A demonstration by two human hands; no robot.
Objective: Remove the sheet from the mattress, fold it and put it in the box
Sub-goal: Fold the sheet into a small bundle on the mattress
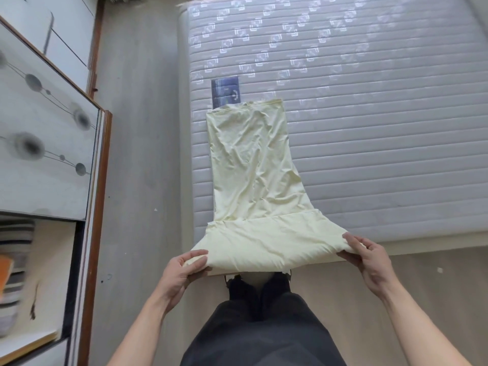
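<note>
A pale yellow sheet (253, 175), folded into a long narrow strip, lies on the bare grey quilted mattress (383, 128) and runs from its middle to the near edge. The near end is doubled over and lifted off the mattress edge. My left hand (182, 270) grips the near left corner of that fold. My right hand (369, 256) grips the near right corner. The strip's far end covers part of a dark blue label (225, 91) on the mattress. No box is in view.
A wardrobe with patterned glass doors (45, 133) and a wooden frame stands along the left. An open section (15, 273) holds stacked folded cloth. Grey floor (137, 154) lies between wardrobe and mattress. My dark trousers (261, 331) are at the bottom.
</note>
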